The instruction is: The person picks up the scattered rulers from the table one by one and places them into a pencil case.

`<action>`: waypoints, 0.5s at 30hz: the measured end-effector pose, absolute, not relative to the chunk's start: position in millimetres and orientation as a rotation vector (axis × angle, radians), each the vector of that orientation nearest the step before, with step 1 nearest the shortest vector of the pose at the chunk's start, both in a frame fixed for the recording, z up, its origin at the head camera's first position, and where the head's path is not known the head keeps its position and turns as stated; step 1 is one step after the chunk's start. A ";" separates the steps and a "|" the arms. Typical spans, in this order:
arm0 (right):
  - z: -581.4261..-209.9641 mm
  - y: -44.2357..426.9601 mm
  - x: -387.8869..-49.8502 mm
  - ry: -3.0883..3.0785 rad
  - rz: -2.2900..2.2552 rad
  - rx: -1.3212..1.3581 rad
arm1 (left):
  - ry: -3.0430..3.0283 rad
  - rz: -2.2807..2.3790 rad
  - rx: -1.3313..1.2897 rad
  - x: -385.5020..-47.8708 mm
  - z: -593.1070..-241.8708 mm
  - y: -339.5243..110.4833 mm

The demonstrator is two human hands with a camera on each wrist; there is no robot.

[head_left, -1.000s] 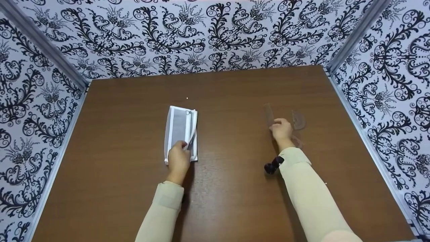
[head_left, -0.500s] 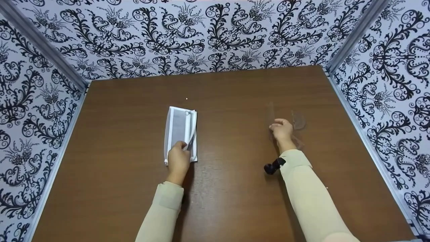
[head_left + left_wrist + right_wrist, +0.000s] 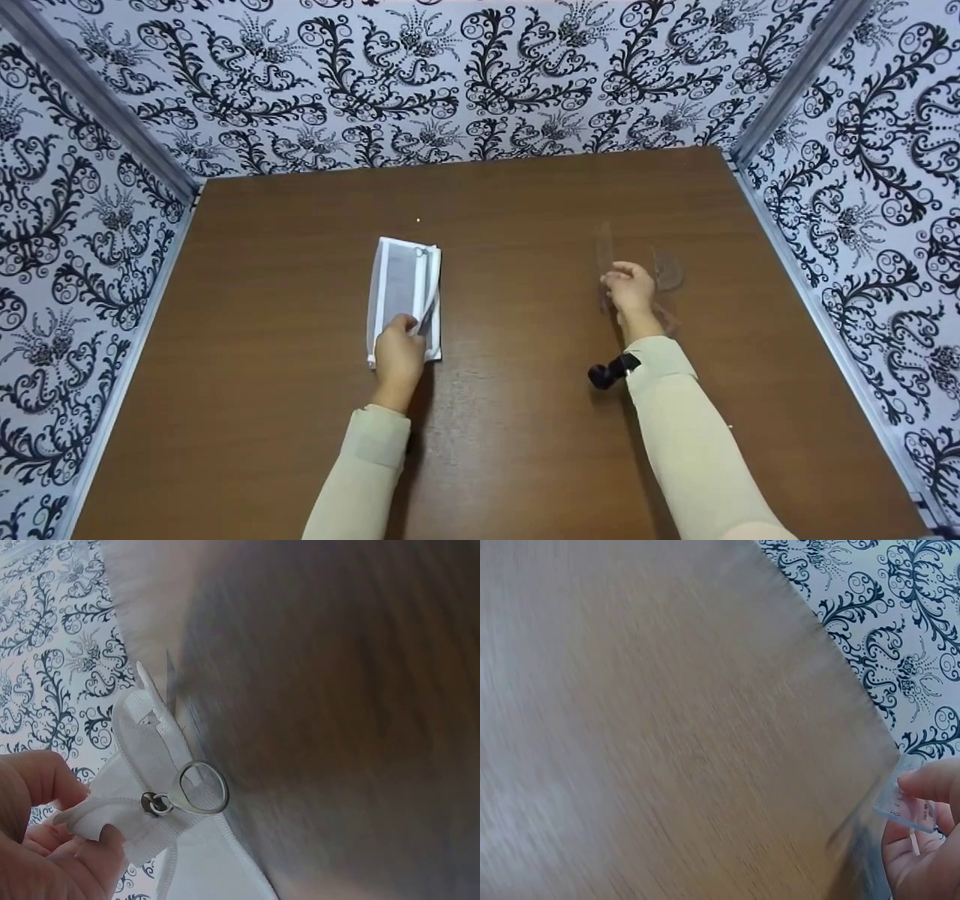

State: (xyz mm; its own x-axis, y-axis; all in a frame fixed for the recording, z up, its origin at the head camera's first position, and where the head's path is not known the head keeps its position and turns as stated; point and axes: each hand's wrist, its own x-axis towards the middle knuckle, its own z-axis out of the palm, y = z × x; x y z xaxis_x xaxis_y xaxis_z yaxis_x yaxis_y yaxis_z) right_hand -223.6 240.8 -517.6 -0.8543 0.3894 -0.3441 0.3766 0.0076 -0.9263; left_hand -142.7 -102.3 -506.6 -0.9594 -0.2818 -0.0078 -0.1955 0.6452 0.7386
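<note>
On the left of the table lies a white-edged grey mesh zip pouch [image 3: 399, 277]. My left hand [image 3: 399, 356] pinches the pouch's white zip edge near its front end. The left wrist view shows thumb and fingers on the fabric, beside a metal zip pull ring [image 3: 202, 787]. To the right, my right hand [image 3: 630, 291] holds a clear ruler [image 3: 604, 244] that points away from me. Thumb and fingers pinch its marked end [image 3: 904, 804] in the right wrist view. A clear protractor [image 3: 669, 270] lies just right of that hand.
Another clear plastic piece [image 3: 666, 319] lies by the right wrist, its shape partly hidden. The brown table [image 3: 495, 420] is bordered by patterned walls [image 3: 480, 82] at the back and sides. A tiny white speck [image 3: 418, 220] sits behind the pouch.
The ruler in my right hand has turned slightly, its far end shifting a little right and away from me. My left hand and the pouch stay in place.
</note>
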 end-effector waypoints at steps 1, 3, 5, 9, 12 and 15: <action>-517.6 240.7 -223.6 -2.205 2.053 -0.849 | -2.749 -1.214 0.399 -142.7 -506.4 -102.3; -517.6 240.5 -224.0 -2.152 2.096 -0.862 | -2.742 -1.211 0.391 -142.5 -506.3 -102.1; -517.5 239.9 -224.6 -2.091 2.135 -0.877 | -2.733 -1.203 0.377 -142.4 -506.3 -101.9; -517.9 238.9 -226.7 -2.003 2.193 -0.909 | -2.712 -1.197 0.361 -142.2 -506.1 -101.2; -517.6 237.9 -227.0 -2.005 2.213 -0.932 | -2.710 -1.206 0.366 -142.0 -505.7 -101.2; -517.0 236.7 -227.0 -1.981 2.260 -0.925 | -2.729 -1.216 0.383 -141.9 -505.5 -101.8</action>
